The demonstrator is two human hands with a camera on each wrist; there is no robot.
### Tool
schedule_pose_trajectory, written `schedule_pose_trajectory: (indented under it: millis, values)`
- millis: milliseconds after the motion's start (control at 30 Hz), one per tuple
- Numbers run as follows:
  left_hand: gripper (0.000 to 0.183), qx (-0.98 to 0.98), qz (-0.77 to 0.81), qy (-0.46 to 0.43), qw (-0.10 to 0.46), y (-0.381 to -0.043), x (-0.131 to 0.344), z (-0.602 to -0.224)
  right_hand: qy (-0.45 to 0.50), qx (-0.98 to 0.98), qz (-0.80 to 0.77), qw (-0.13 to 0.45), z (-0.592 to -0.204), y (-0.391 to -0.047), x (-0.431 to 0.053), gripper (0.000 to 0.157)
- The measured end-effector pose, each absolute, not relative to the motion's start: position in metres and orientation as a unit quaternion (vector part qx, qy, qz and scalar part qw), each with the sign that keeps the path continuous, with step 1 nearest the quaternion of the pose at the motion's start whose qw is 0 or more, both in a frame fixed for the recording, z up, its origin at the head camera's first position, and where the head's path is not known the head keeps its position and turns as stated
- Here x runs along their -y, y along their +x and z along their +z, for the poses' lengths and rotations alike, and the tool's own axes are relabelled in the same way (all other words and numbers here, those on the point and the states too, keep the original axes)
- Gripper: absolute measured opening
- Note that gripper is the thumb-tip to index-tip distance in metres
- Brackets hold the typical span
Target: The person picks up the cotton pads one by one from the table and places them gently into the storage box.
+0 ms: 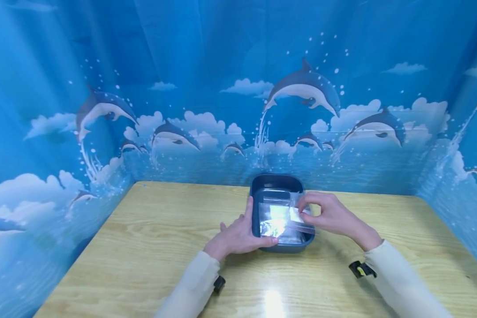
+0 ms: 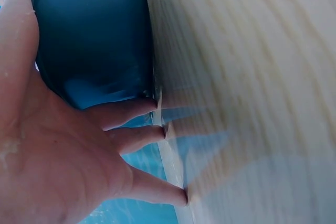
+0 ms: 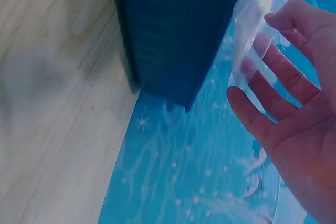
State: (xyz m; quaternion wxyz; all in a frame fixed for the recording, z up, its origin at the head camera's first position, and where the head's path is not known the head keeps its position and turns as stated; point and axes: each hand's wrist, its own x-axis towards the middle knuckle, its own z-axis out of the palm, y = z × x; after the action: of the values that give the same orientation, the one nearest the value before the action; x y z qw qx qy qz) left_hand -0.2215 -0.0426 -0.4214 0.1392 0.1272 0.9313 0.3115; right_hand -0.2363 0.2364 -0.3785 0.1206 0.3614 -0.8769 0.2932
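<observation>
A dark blue, rounded rectangular plastic bin (image 1: 285, 248) stands on the table, with clear plastic zip bags (image 1: 276, 216) lying in it. My left hand (image 1: 238, 236) steadies the bin at its near left corner, thumb at the near rim and fingers straight along the left side. In the left wrist view, fingertips (image 2: 176, 196) of that hand touch the tabletop beside the bin (image 2: 97, 30). Over the bin's right side, my right hand (image 1: 330, 215) pinches a clear plastic bag (image 3: 253, 19) between thumb and index finger; its other fingers are spread behind the film. What the bags contain cannot be made out.
The wood-grain table (image 1: 163, 247) runs under both forearms, its far edge close behind the bin. A blue curtain with printed dolphins (image 1: 206, 66) hangs along the back and both sides. Dark wrist straps (image 1: 362, 268) sit on the pale sleeves.
</observation>
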Motion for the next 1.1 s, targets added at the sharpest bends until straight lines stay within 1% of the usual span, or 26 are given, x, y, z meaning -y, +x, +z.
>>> schedule_pose_trajectory:
  millis: [233, 567, 667, 1100]
  values:
    - [0.135, -0.929, 0.317, 0.13, 0.142, -0.222, 0.043, -0.421, 0.376, 0.886, 0.264, 0.07, -0.38, -0.25, -0.212, 0.018]
    - [0.133, -0.932, 0.307, 0.127, 0.147, -0.223, 0.042, -0.42, 0.358, 0.908, 0.22, 0.012, -0.391, -0.262, -0.195, 0.013]
    - [0.133, -0.932, 0.305, 0.129, 0.146, -0.223, 0.042, -0.42, 0.361, 0.908, 0.214, 0.008, -0.393, -0.263, -0.194, 0.013]
    - [0.133, -0.935, 0.297, 0.13, 0.146, -0.223, 0.043, -0.42, 0.382, 0.901, 0.206, 0.025, -0.401, -0.263, -0.19, 0.012]
